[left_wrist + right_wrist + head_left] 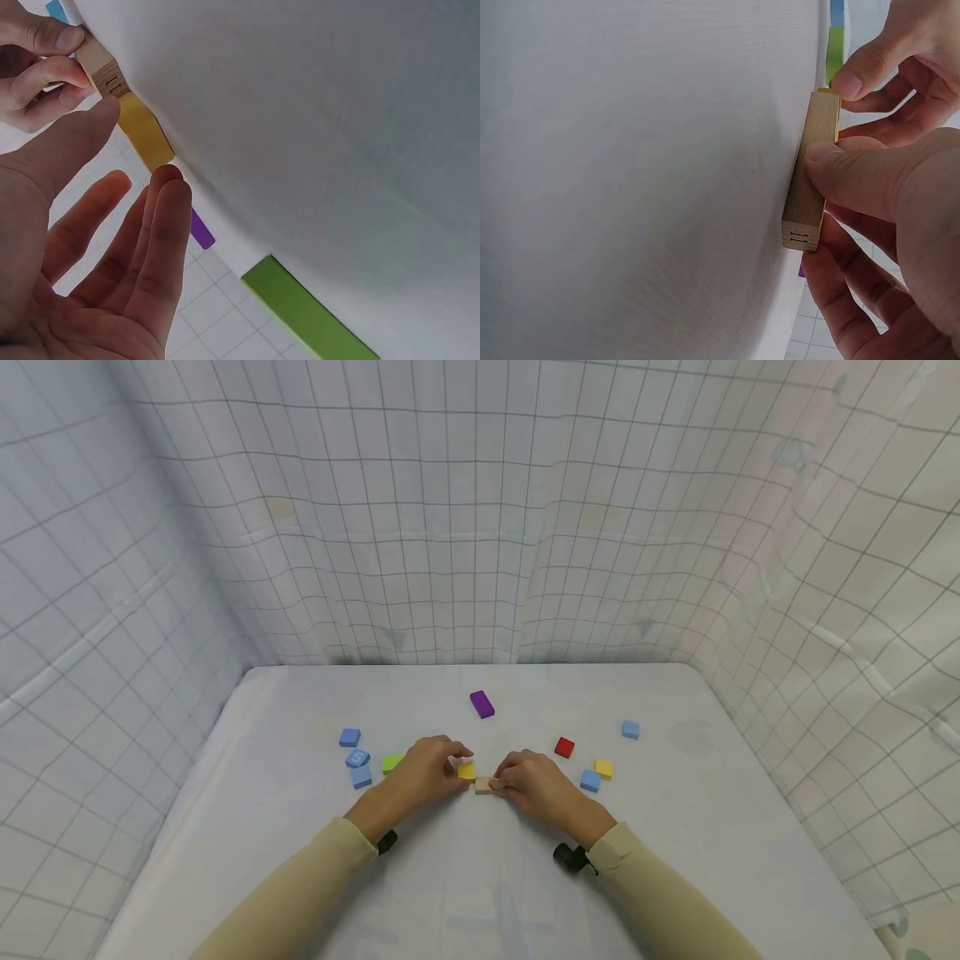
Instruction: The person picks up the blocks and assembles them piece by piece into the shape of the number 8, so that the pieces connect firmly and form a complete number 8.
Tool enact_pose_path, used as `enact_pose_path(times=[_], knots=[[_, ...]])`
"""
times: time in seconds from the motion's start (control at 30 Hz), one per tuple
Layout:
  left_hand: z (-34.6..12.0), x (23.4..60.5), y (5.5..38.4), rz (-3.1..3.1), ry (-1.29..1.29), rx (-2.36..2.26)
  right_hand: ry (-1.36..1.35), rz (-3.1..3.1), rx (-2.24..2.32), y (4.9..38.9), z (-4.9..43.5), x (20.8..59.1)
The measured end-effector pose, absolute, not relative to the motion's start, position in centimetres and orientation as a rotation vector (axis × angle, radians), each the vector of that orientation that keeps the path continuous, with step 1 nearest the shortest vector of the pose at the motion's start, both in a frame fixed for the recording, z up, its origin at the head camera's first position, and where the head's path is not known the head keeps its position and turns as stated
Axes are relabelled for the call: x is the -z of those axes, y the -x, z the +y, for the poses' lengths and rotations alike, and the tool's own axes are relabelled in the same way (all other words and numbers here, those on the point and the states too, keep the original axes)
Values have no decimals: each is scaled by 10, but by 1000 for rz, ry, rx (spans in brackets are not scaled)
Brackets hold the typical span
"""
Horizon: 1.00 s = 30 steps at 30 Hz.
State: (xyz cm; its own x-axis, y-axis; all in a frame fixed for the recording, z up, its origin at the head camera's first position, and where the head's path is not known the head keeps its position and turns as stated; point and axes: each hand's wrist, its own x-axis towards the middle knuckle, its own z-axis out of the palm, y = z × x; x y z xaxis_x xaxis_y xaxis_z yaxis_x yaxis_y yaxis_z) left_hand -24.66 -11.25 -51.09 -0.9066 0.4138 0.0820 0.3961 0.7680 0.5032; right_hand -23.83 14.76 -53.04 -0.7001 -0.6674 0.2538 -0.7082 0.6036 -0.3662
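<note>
My left hand (429,767) is at a yellow block (466,772), with the thumb at one end and long, lightly bent fingers at the other in the left wrist view. That block (146,131) meets the end of a plain wooden block (101,64) there. Between thumb and fingers, my right hand (534,783) pinches the wooden block (810,165), which has dark marks on its near end. Both blocks lie low at the white tabletop. Beside the left hand, a green block (392,762) is partly hidden by it.
Several blue blocks (349,737) lie to the left. A purple block (482,704) sits farther back. Right of the hands are a red block (565,747), another yellow block (603,769) and two blue ones (590,781). Gridded white curtains (465,568) enclose the table.
</note>
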Motion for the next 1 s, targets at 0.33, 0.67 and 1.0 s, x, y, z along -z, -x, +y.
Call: enact_pose_path(times=[0.33,0.67,1.0], knots=[[-141,499,237,3011,-720,-827,-1159,-2754,-689,239,147,531],[-184,497,231,3129,-700,-859,-1160,-2749,-684,239,147,532],[-218,496,221,3165,-609,-847,-1149,-2768,-684,239,147,529]])
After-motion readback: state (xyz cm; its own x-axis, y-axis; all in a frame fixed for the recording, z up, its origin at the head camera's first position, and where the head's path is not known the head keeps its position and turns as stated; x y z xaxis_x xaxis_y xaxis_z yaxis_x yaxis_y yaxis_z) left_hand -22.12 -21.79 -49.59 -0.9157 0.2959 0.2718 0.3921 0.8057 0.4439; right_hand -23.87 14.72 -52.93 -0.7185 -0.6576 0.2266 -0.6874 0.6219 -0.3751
